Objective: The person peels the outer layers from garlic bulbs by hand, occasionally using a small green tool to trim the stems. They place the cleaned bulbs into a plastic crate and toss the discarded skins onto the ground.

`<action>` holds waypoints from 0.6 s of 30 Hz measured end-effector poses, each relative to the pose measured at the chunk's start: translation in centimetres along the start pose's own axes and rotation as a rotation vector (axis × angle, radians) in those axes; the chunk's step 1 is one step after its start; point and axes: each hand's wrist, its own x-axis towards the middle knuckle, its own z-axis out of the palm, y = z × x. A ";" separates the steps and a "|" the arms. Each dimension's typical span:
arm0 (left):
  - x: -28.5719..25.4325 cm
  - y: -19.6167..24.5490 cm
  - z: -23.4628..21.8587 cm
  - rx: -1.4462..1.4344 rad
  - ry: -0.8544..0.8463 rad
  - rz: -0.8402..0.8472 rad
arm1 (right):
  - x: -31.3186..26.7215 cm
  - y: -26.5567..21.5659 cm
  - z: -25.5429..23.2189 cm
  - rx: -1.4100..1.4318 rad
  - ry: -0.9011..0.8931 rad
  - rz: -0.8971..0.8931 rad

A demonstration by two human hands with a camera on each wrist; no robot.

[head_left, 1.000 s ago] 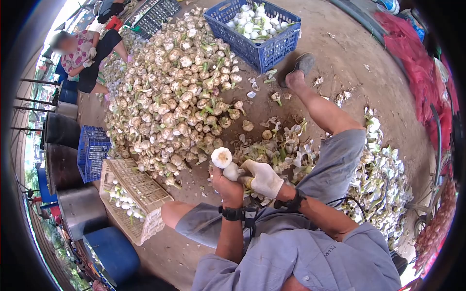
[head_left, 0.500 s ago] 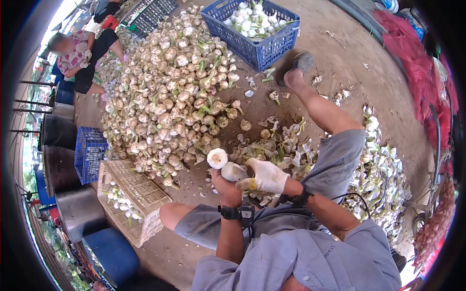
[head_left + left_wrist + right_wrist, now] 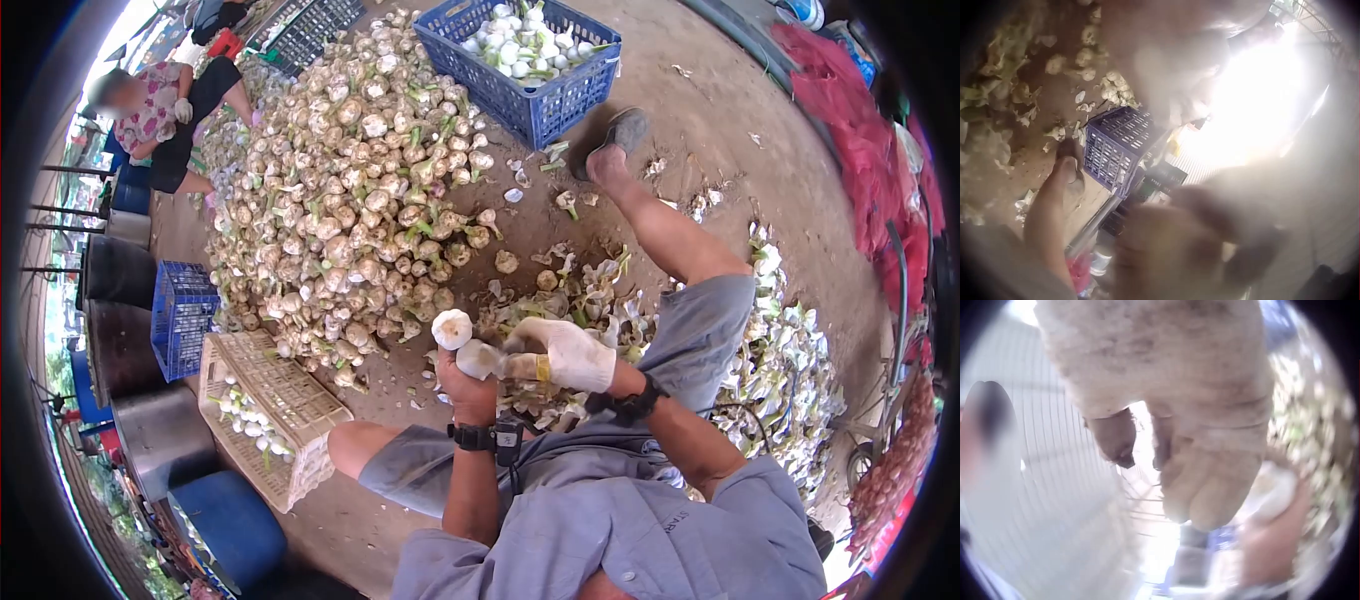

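Note:
My bare left hand (image 3: 466,393) holds two garlic bulbs together. The upper one, a white garlic bulb (image 3: 452,329), faces up with its round tan root end. Just below and right of it sits the second garlic bulb (image 3: 477,360), its side toward my right hand (image 3: 565,355). That right hand wears a whitish glove with a yellow band on one finger. Its fingertips are blurred close beside the second bulb. In the right wrist view, bare fingertips (image 3: 1119,440) poke out of the glove with a bright gap between them; I cannot tell whether they pinch anything.
A big heap of unpeeled garlic (image 3: 340,200) lies ahead. Behind it stands a blue crate (image 3: 535,105) of white bulbs; at left a beige crate (image 3: 270,370) holds more. Peelings (image 3: 785,370) cover the ground by my right leg. Another person (image 3: 150,115) sits far left.
My right hand has drawn back to the right from its grip at the second bulb's stem side. The left hand keeps both bulbs, nearly in the same place.

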 end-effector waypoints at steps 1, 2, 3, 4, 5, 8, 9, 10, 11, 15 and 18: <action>0.6 0.2 0.3 -0.215 0.036 -0.134 | 0.3 0.6 0.0 -0.084 -0.072 0.114; 1.0 0.3 0.7 -0.429 0.071 -0.269 | 0.2 1.2 0.0 -0.167 -0.142 0.229; 0.8 0.6 1.0 -0.323 0.070 -0.233 | 0.1 1.6 0.5 -0.211 -0.183 0.247; 0.8 0.5 1.1 -0.323 0.064 -0.239 | 0.3 1.3 1.1 -0.256 -0.221 0.263; 1.0 0.4 1.1 -0.465 0.069 -0.282 | 0.3 2.3 2.3 -0.305 -0.179 0.231; 1.0 0.7 1.3 -0.516 0.047 -0.273 | 0.8 3.4 3.1 -0.200 -0.148 0.176; 1.0 0.9 1.4 -0.425 0.020 -0.223 | 0.5 3.3 3.0 -0.095 -0.157 0.145; 1.0 1.3 1.3 -0.424 0.023 -0.225 | 0.5 3.2 3.0 -0.093 -0.160 0.147; 1.0 1.8 1.3 -0.125 -0.038 -0.051 | 0.5 3.2 2.9 -0.122 -0.177 0.127; 1.8 -0.4 -0.4 -0.031 -0.096 0.042 | -0.1 0.6 4.3 0.291 -0.098 0.074; 1.0 -5.1 -4.4 -0.326 -0.131 -0.139 | -0.3 -7.5 3.0 0.471 -0.584 -0.269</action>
